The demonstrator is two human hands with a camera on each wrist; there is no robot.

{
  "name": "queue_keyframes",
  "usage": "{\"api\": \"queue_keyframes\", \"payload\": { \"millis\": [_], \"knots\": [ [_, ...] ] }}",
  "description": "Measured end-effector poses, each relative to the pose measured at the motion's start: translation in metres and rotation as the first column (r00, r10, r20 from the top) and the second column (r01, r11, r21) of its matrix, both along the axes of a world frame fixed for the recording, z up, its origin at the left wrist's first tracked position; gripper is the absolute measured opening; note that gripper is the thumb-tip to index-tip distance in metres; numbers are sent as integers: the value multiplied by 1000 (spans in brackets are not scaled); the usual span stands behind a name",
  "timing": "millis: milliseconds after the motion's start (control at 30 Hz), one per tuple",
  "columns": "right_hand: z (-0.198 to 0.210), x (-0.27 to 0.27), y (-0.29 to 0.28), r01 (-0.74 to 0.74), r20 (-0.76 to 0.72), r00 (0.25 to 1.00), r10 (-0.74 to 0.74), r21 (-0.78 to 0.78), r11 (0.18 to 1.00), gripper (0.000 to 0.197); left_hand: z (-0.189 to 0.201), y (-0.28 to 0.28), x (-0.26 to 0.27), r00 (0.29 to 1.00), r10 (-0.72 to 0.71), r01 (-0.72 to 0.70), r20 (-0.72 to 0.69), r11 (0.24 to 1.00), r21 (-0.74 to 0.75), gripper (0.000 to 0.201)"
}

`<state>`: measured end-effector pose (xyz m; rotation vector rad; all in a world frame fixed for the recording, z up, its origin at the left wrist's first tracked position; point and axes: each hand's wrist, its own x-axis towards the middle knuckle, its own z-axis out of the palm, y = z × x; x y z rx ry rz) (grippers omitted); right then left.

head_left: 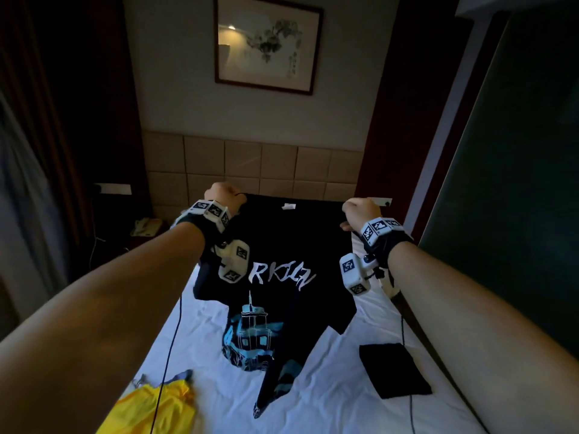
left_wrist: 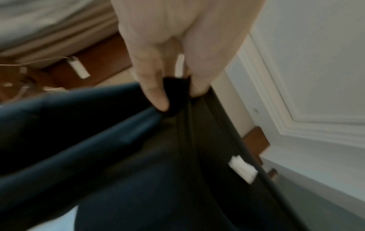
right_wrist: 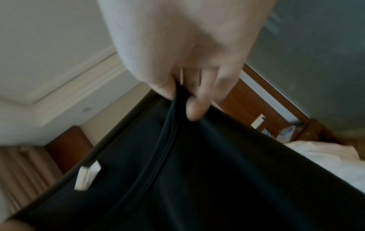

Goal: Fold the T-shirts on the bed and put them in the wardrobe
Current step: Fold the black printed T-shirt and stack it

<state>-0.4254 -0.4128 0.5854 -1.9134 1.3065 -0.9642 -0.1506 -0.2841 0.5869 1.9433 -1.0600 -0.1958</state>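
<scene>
A black T-shirt (head_left: 282,245) with white lettering and a blue building print hangs in the air over the bed (head_left: 313,402). My left hand (head_left: 224,195) pinches its left shoulder, and my right hand (head_left: 360,211) pinches its right shoulder. Its lower hem trails onto the white sheet. In the left wrist view my left hand (left_wrist: 168,96) has thumb and fingers closed on bunched black T-shirt (left_wrist: 158,171) cloth. In the right wrist view my right hand (right_wrist: 181,100) grips the black T-shirt (right_wrist: 217,171) the same way, near its white neck label (right_wrist: 87,178).
A yellow T-shirt (head_left: 156,408) lies crumpled at the bed's near left. A folded black garment (head_left: 393,369) lies flat at the right. A padded headboard (head_left: 250,164) and a framed picture (head_left: 266,42) stand behind. A bedside table with a phone (head_left: 144,227) is at the left.
</scene>
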Motion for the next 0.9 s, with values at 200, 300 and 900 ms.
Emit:
{"api": "queue_keyframes", "payload": {
  "millis": [200, 300, 900],
  "knots": [
    [2, -49, 3, -176, -217, 962, 168, -19, 984, 25, -2, 27, -20, 924, -101, 18, 369, 975, 221, 22],
    [1, -71, 8, -209, -332, 930, 156, -130, 969, 18, -6, 39, -43, 913, 33, -105, 406, 982, 156, 11],
    [-55, -205, 53, -321, -130, 947, 294, -356, 878, 41, -47, 130, -197, 760, 217, -277, 612, 961, 3, 35]
  ]
}}
